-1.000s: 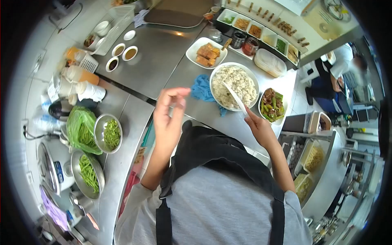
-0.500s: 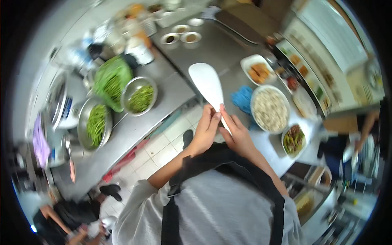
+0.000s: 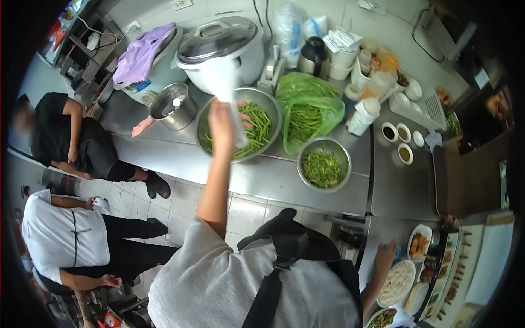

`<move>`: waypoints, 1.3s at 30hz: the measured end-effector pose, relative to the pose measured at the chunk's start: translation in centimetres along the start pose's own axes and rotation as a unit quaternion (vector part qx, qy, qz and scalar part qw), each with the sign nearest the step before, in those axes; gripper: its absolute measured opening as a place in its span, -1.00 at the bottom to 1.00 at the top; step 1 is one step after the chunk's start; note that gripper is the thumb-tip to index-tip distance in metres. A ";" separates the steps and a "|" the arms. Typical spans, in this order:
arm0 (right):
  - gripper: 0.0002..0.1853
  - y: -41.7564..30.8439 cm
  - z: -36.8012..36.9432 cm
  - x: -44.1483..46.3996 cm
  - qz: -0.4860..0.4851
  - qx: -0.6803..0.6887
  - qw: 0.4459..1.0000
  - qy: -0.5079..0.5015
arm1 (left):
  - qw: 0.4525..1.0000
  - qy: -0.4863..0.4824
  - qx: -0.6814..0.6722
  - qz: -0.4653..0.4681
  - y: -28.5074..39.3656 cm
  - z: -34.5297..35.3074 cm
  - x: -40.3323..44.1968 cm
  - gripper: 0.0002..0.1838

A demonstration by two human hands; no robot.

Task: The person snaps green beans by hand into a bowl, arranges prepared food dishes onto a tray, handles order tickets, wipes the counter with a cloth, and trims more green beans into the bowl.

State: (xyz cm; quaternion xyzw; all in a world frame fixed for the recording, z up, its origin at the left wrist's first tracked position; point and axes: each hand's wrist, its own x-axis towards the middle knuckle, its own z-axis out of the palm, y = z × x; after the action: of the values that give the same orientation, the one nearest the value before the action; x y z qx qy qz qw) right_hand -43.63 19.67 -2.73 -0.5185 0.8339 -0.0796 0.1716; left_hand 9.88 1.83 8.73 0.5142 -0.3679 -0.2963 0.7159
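Note:
My left hand (image 3: 221,128) is raised over the counter, its fingers closed on a white rice paddle (image 3: 220,76) blurred by motion. Behind the paddle are a rice cooker (image 3: 219,46) with a metal lid and a steel bowl (image 3: 278,123) of long green vegetable stems (image 3: 258,134). A pinkish thing is partly visible in that bowl, behind my hand. At the lower right, my right hand (image 3: 384,255) is at a blue crumpled cloth (image 3: 397,255), mostly covered by the hand; I cannot make out its grip. A bowl of white food pieces (image 3: 397,282) lies beside it.
A steel pot (image 3: 174,106), a green bag of vegetables (image 3: 309,112) and a smaller bowl of cut greens (image 3: 324,167) stand on the counter. Small sauce cups (image 3: 404,154) sit to the right. Two people (image 3: 65,232) are at the left.
My view has swung left towards the rice cooker. The paddle, earlier between both hands, is now in my left hand, held out over the counter. My right hand has moved right to the blue cloth.

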 end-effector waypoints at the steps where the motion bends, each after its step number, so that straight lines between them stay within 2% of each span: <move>1: -0.33 2.2 1.0 0.5 0.025 -0.048 0.999 -0.001 | 0.998 0.061 0.017 0.012 -0.8 -3.3 3.4 -0.58; 3: -0.29 4.1 2.5 1.3 0.071 -0.127 0.989 -0.022 | 0.985 0.169 -0.002 -0.044 -2.7 -10.3 9.1 -0.56; 4: -0.28 4.7 3.0 1.2 0.093 -0.156 0.983 -0.039 | 0.980 0.191 -0.005 -0.050 -3.9 -13.7 11.3 -0.57; 6: -0.24 6.2 4.1 1.5 0.123 -0.202 0.971 -0.045 | 0.970 0.180 -0.050 -0.159 -5.4 -20.2 15.8 -0.59; 7: -0.23 5.6 3.6 1.4 0.123 -0.179 0.976 -0.017 | 0.971 0.163 -0.029 -0.174 -8.2 -25.0 19.0 -0.58; 8: -0.23 3.9 2.7 1.1 0.130 -0.155 0.979 0.010 | 0.972 0.131 0.003 -0.193 -7.7 -26.9 20.0 -0.57; 9: -0.17 6.3 4.9 2.0 0.090 -0.128 0.978 0.137 | 0.977 0.116 -0.030 -0.174 -13.0 -35.1 25.5 -0.59; 10: -0.24 6.9 5.6 1.9 0.072 -0.149 0.967 0.195 | 0.969 0.104 0.016 -0.223 -11.6 -35.3 25.5 -0.59; 12: -0.62 5.4 4.8 2.4 0.177 -0.092 0.976 0.092 | 0.959 0.077 0.075 -0.261 -10.3 -37.2 26.6 -0.58; 13: -0.76 8.6 8.3 3.0 0.093 -0.292 0.946 0.108 | 0.952 0.062 0.098 -0.283 -8.9 -37.4 28.1 -0.57; 14: -0.82 7.4 8.4 1.8 0.092 -0.290 0.937 0.170 | 0.972 0.084 0.206 -0.076 -7.5 -34.6 25.2 -0.73; 15: -0.83 5.7 7.9 1.1 0.137 -0.214 0.952 0.170 | 0.951 0.094 0.292 -0.047 -6.2 -33.5 27.5 -0.73; 16: -0.83 3.6 7.0 -0.6 0.136 -0.138 0.952 0.237 | 0.919 0.096 0.380 -0.031 -5.4 -32.7 30.3 -0.71; 17: -0.83 3.3 7.8 -2.0 0.117 -0.148 0.942 0.277 | 0.886 0.099 0.454 -0.005 -4.5 -31.4 32.6 -0.68; 18: -0.83 2.7 7.5 -3.2 0.129 -0.089 0.948 0.277 | 0.859 0.090 0.503 0.031 -3.9 -29.3 34.2 -0.64; 20: -0.84 2.6 7.4 -4.9 0.141 0.010 0.948 0.285 | 0.872 0.029 0.472 0.125 -3.5 -24.5 35.2 -0.54; 22: -0.83 3.3 7.6 -5.5 0.149 0.091 0.939 0.297 | 0.902 -0.056 0.290 0.314 4.2 -2.5 14.8 -0.60; 23: -0.82 4.1 7.2 -5.1 0.160 0.141 0.939 0.269 | 0.919 -0.071 0.279 0.268 5.6 4.7 9.1 -0.59; 24: -0.80 4.5 6.1 -5.2 0.170 0.188 0.935 0.248 | 0.923 -0.148 0.224 0.275 4.4 8.9 6.7 -0.56; 25: -0.76 4.9 4.8 -5.3 0.179 0.234 0.928 0.227 | 0.932 -0.226 0.158 0.234 4.8 14.5 1.2 -0.55; 26: -0.66 5.0 2.8 -5.4 0.244 0.318 0.908 0.123 | 0.870 -0.426 0.123 0.216 1.8 17.2 -0.3 -0.53; 27: -0.63 4.8 3.0 -6.1 0.194 0.373 0.897 0.139 | 0.815 -0.527 0.090 0.221 0.1 21.4 -5.9 -0.61; 28: -0.58 4.1 3.7 -7.3 0.142 0.426 0.880 0.153 | 0.771 -0.631 0.023 0.078 0.5 24.5 -12.7 -0.69; 29: -0.53 3.0 3.8 -7.8 0.156 0.471 0.863 0.093 | 0.725 -0.684 -0.074 0.023 -1.0 26.1 -18.8 -0.71; 30: -0.46 2.3 3.2 -8.4 0.169 0.512 0.842 0.031 | 0.654 -0.756 0.027 -0.025 -2.5 27.1 -23.0 -0.66; 31: -0.45 2.3 1.7 -9.5 0.170 0.511 0.842 0.034 | 0.601 -0.791 0.097 -0.061 -3.3 28.3 -27.2 -0.62; 33: -0.41 2.0 -3.2 -12.4 0.177 0.513 0.839 0.036 | 0.543 -0.820 0.178 -0.044 -8.4 29.7 -33.8 -0.56; 35: -0.41 3.9 -8.5 -15.1 0.220 0.531 0.807 0.139 | 0.529 -0.820 0.216 -0.025 -11.5 31.0 -38.6 -0.57; 36: -0.49 7.5 -8.7 -16.0 0.212 0.601 0.750 0.180 | 0.523 -0.819 0.236 -0.018 -12.1 31.5 -40.5 -0.57; 37: -0.55 9.0 -10.5 -16.5 0.189 0.633 0.699 0.274 | 0.570 -0.790 0.224 0.037 -12.0 31.8 -42.2 -0.58; 39: -0.59 10.9 -15.4 -17.4 0.211 0.720 0.579 0.319 | 0.649 -0.719 0.199 0.148 -11.7 32.1 -44.7 -0.60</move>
State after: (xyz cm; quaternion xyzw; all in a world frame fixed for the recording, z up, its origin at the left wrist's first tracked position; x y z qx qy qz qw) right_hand -51.45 39.44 11.73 0.0249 0.5898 -0.7755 0.2240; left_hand -42.09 17.57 -5.87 0.2091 -0.8887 -0.3828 0.1413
